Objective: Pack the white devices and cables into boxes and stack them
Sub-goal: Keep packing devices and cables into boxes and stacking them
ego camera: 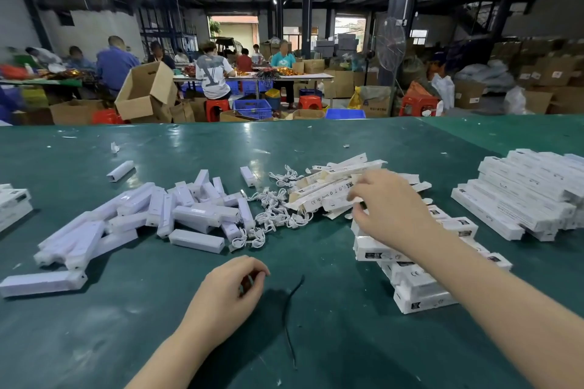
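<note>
Several white bar-shaped devices [192, 215] lie heaped on the green table [126, 325], left of centre. A tangle of short white cables [275, 215] lies beside them in the middle. Flat empty boxes [328, 189] are piled behind the cables. My right hand [388, 208] reaches over that pile, its fingertips pinching the edge of one flat box. My left hand [230, 287] hovers near the table's front with fingers loosely curled and nothing visible in it. Packed boxes [410, 281] lie stacked under my right forearm.
A larger stack of packed boxes [521, 199] sits at the far right, and a few more boxes [12, 205] at the left edge. A thin black strip [290, 303] lies near my left hand. Beyond the table, people sit at other benches among cartons.
</note>
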